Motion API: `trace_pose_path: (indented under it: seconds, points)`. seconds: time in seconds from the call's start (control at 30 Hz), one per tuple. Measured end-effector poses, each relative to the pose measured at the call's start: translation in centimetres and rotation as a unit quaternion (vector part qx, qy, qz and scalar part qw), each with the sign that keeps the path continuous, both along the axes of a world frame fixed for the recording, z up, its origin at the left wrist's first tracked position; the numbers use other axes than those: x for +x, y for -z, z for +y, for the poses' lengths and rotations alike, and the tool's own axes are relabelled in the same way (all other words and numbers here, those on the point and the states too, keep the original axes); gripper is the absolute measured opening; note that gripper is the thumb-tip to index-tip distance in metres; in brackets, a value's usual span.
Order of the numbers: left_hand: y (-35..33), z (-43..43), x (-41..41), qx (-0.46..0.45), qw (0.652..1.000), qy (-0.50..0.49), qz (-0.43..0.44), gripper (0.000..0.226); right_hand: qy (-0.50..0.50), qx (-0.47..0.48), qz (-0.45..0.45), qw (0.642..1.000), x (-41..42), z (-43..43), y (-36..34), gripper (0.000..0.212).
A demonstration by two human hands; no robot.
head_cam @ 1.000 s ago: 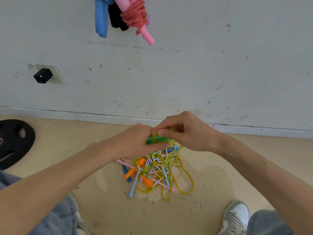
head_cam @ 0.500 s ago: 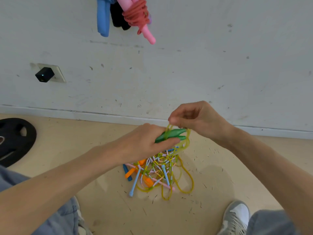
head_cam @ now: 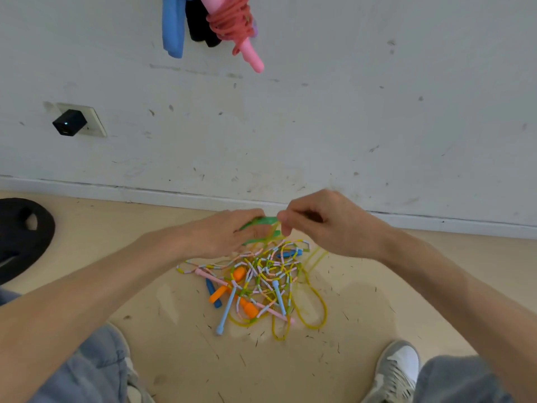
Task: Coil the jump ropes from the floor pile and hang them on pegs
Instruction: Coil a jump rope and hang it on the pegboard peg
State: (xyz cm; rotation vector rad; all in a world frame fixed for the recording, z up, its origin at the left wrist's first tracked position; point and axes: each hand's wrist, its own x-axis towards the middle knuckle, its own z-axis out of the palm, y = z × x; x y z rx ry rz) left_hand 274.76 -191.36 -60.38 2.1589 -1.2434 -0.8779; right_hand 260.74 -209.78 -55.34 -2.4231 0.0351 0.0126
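My left hand (head_cam: 220, 237) grips two green jump-rope handles (head_cam: 266, 221) just above the floor pile. Right beside their tips, my right hand (head_cam: 325, 225) pinches the thin yellow-green cord (head_cam: 271, 235) that loops around the handles. Below both hands lies the tangled pile of ropes (head_cam: 261, 283): beaded multicoloured cord, orange, blue, light-blue and pink handles, and loose yellow loops (head_cam: 315, 312) trailing to the right. High on the wall hang coiled ropes: a red coil with pink handles (head_cam: 232, 21), and blue (head_cam: 173, 27) and black ones beside it.
A black weight plate (head_cam: 20, 231) lies on the floor at the left. A black plug adapter (head_cam: 69, 122) sits in a wall socket. My knees and a grey shoe (head_cam: 396, 370) frame the pile at the bottom; a white baseboard runs behind it.
My right hand rose with the yellow cord, then came back down to the handle tips, winding the cord around the green handles. My left hand kept its hold.
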Motion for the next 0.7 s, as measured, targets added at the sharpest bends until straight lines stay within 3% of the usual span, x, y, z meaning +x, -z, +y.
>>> trace_pose_path:
  seconds: [0.07,0.17,0.43,0.6,0.7]
  points:
    - [-0.2,0.0,-0.4,-0.019,0.996,0.020,0.089,0.055,0.008,0.006,-0.007,1.000,0.1,-0.7,-0.6,0.035]
    - [-0.9,-0.2,-1.1,-0.030,0.986,0.050,0.154,0.055,0.012,0.027,-0.020,0.999,0.0,-1.1,-0.9,0.034]
    - [-1.8,-0.8,-3.8,-0.075,0.977,0.112,0.163,0.036,-0.034,0.088,-0.011,0.995,0.6,-0.4,-0.7,0.037]
    - [-1.1,-1.0,-4.7,-0.169,0.961,0.018,0.218,0.032,0.022,0.217,0.115,0.969,-0.6,-2.7,2.4,0.026]
    - [-0.6,-0.9,-4.4,-0.163,0.955,-0.108,0.224,0.055,0.047,0.295,0.148,0.943,-1.1,-2.0,4.9,0.036]
